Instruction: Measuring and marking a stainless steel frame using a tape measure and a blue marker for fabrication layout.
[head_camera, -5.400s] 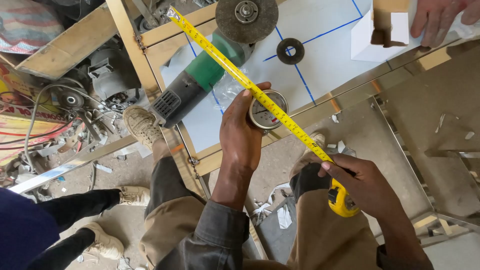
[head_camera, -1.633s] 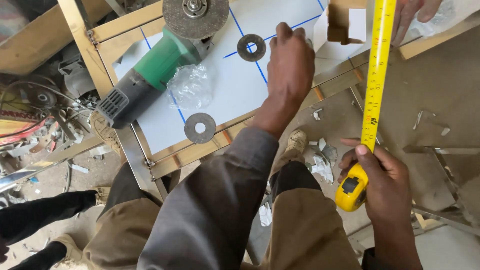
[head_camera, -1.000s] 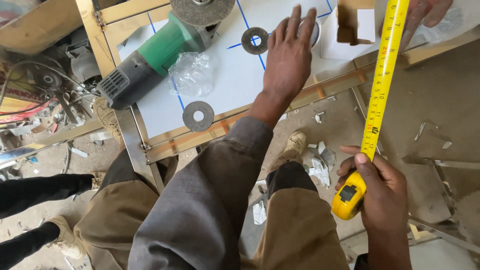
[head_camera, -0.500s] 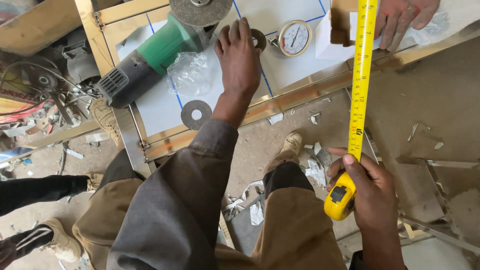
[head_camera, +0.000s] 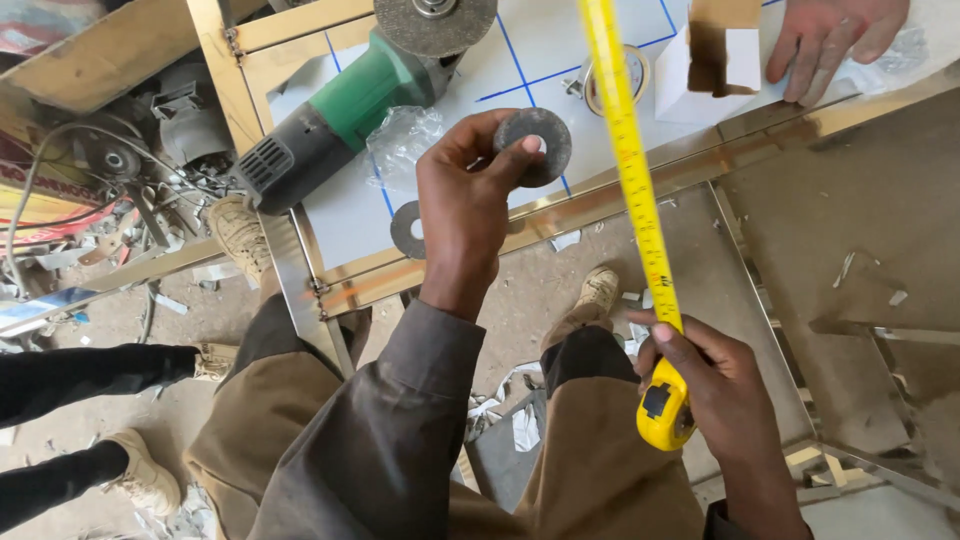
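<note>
Changed vs half a second ago: my left hand (head_camera: 465, 205) was flat on the white panel (head_camera: 345, 215) reaching for a disc, now it's lifted off, fingers clamped on the dark grinding disc (head_camera: 535, 146), thumb on the rim. The disc hangs over the panel's near edge, just right of the clear plastic bag (head_camera: 403, 145). The tape has swung, its top now leaning left.

Green-and-grey angle grinder (head_camera: 335, 115) lies at the panel's far left, wheel up top. A second flat disc (head_camera: 407, 229) sits on the panel, partly under my wrist.

My right hand (head_camera: 715, 385) is below the panel's edge, fingers closed around the yellow tape measure (head_camera: 663, 405), blade running up across the panel.

White box (head_camera: 715, 62), brown patch on its face, stands at the panel's far right; another person's hand (head_camera: 835, 40) rests just beside it. Round gauge (head_camera: 612, 80) just left of the box.
</note>
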